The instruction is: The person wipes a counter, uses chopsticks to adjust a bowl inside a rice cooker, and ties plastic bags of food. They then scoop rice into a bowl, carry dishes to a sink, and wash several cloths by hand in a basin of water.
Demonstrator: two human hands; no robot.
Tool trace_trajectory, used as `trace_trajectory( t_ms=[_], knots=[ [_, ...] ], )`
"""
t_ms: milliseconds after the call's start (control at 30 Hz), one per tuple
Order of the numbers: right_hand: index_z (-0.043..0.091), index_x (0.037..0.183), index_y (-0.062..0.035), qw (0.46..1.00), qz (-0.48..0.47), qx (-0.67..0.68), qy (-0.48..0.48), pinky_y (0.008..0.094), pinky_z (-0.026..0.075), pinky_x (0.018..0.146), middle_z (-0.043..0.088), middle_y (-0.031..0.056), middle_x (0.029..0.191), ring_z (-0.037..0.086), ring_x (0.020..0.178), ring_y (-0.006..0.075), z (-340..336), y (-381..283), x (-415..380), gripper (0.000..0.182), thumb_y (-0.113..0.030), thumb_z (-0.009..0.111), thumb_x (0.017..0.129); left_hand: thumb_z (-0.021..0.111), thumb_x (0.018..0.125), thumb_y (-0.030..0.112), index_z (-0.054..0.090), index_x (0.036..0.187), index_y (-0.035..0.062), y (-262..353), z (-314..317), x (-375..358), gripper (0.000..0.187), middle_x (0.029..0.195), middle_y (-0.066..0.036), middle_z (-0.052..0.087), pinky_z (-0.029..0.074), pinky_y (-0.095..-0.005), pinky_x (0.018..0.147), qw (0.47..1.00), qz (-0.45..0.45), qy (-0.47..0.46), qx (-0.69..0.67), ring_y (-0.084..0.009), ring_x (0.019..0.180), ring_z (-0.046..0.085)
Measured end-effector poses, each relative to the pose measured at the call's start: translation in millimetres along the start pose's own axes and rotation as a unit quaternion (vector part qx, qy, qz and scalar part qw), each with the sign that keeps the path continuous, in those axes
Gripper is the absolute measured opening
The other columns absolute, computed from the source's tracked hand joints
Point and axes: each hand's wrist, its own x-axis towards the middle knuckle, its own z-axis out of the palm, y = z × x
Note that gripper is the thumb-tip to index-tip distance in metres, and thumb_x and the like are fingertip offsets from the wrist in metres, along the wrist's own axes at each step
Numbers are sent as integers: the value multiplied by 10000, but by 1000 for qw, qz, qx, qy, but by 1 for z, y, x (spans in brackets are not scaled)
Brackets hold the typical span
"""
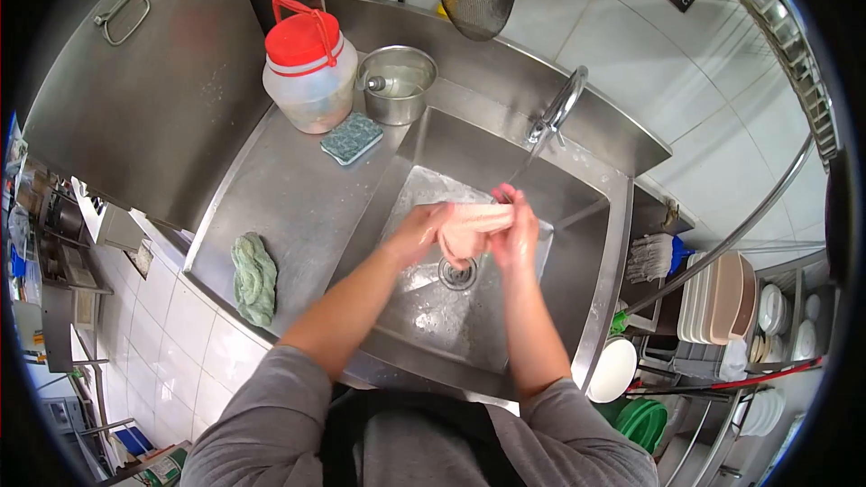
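Over the steel sink (pixel 577 280), my left hand (pixel 419 233) and my right hand (pixel 516 233) grip a pale pink cloth (pixel 469 230) between them. The cloth looks bunched and hangs a little below my fingers, above the round drain (pixel 457 273). Just behind my right hand, a thin stream of water seems to fall from the curved tap (pixel 564 104). Wet skin shows on my right hand. The palms are partly hidden by the cloth.
On the left counter (pixel 289 189) are a green cloth (pixel 254 280), a green sponge (pixel 352 138), a red-lidded jar (pixel 308 72) and a steel pot (pixel 397 95). A strainer (pixel 478 0) hangs above. Racks with plates (pixel 613 370) stand at the right.
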Motion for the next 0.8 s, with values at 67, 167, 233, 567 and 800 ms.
trace_trajectory(
  t_ms=[67, 167, 233, 567, 800],
  knots=[
    [616, 705, -22, 896, -318, -272, -150, 283, 467, 732, 607, 49, 732, 568, 734, 141, 42, 15, -35, 308, -242, 610, 921, 470, 954, 518, 584, 841, 64, -5, 27, 33, 483, 701, -32, 563, 412, -314, 524, 852, -115, 88, -502, -151, 571, 491],
    [536, 609, -46, 879, -314, -349, -80, 278, 422, 625, 531, 3, 625, 490, 635, 112, 48, 3, -11, 361, -239, 663, 886, 396, 996, 463, 555, 791, 93, 9, 64, 47, 452, 676, -18, 526, 394, -279, 494, 902, 172, 48, -394, -128, 581, 469],
    [455, 512, -70, 852, -304, -425, -7, 274, 376, 518, 455, -43, 518, 413, 536, 84, 48, -7, 10, 458, -235, 716, 851, 423, 989, 426, 565, 801, 76, 35, 77, 56, 422, 695, -28, 538, 428, -296, 544, 907, -5, 49, -419, -139, 609, 502],
    [556, 641, -33, 880, -292, -372, 44, 317, 413, 554, 491, -5, 558, 475, 566, 128, -21, -4, 110, 384, -269, 590, 941, 553, 933, 463, 588, 1028, 121, 10, 78, 95, 357, 860, -10, 606, 503, -352, 668, 856, -225, -28, -464, -182, 737, 594],
    [614, 1070, -5, 928, 70, -333, -153, 262, 507, 748, 649, 42, 975, 617, 828, 140, -61, 10, 55, 276, -253, 577, 953, 474, 983, 387, 488, 1305, 85, 6, 27, 99, 442, 1211, -83, 580, 443, -434, 958, 905, -42, -70, -418, -224, 1110, 554]
  ],
)
